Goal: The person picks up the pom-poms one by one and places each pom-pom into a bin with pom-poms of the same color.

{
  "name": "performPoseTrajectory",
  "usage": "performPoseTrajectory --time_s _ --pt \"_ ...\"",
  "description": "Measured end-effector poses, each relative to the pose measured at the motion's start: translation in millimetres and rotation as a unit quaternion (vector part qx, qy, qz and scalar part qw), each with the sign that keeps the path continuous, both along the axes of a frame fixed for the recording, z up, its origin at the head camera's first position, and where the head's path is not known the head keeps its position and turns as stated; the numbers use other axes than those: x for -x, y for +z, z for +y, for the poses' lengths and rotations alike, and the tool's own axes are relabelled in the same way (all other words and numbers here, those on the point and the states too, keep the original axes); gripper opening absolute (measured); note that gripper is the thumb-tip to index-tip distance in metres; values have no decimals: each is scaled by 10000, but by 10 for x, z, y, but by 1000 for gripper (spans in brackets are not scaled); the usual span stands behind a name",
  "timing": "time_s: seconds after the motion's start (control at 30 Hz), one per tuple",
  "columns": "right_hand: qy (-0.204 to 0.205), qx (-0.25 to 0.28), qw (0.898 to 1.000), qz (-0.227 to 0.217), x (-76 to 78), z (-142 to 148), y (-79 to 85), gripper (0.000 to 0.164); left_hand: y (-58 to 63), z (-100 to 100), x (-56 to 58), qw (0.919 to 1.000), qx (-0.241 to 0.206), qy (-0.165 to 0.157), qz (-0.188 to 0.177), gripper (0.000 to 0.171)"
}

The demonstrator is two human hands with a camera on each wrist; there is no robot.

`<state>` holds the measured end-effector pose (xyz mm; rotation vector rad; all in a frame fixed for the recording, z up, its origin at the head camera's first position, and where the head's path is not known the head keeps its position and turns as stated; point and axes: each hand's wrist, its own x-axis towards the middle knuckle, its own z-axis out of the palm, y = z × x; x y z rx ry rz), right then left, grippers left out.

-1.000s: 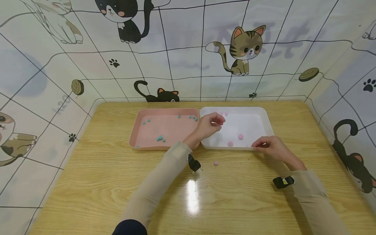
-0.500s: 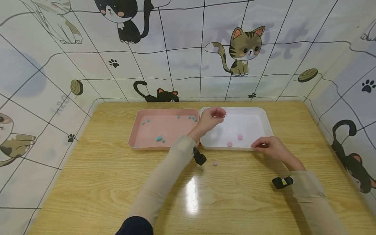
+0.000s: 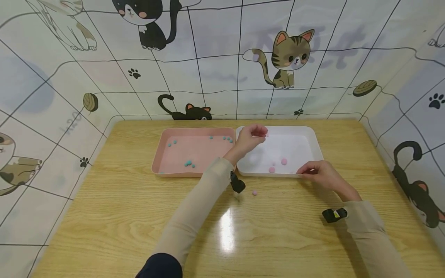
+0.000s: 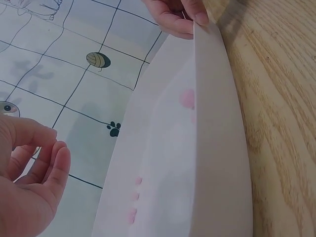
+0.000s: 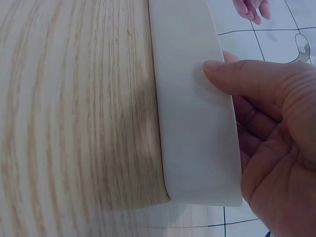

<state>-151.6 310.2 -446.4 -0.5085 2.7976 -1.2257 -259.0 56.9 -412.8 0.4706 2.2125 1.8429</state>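
My left hand [image 3: 249, 139] is over the left part of the white tray [image 3: 302, 148]; its curled fingertips meet the thumb in the left wrist view, with nothing visible between them. My right hand [image 3: 318, 171] pinches the tray's front rim near the right corner, thumb [image 5: 219, 74] on the outer wall and fingers inside. Two larger pink balls [image 3: 284, 161] lie near the tray's front, with a small pink ball [image 3: 273, 164] beside them. In the left wrist view, several small pink balls [image 4: 135, 196] lie toward the tray's back; the left hand mostly hides them in the head view.
A pink tray [image 3: 205, 152] adjoins the white one on the left, with several small teal balls [image 3: 189, 162] scattered inside. One pink ball [image 3: 255, 193] lies on the wooden table [image 3: 278, 231] in front of the white tray. Cat-patterned cloth [image 3: 222, 77] surrounds the table's back and sides.
My left hand has shifted slightly up and right over the white tray. A small pink ball now shows beside the two larger ones. My right hand stays on the rim.
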Motion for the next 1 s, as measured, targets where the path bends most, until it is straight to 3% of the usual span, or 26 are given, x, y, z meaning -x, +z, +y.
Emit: performPoseTrajectory --time_s 0.2,0.37,0.7,1.0 --pt "19 -31 10000 80 5 3 -7 8 -5 -35 -55 9991 180 -147 354 15" --pt "-7 -90 10000 7 7 4 -16 8 -3 -64 -147 9982 65 -326 502 16" --pt "-37 -35 10000 -6 1 12 -18 7 -28 -149 -427 9952 -8 -648 739 13" --pt "-4 16 10000 9 4 11 -26 8 -135 -246 -653 9859 80 -1066 1285 14"
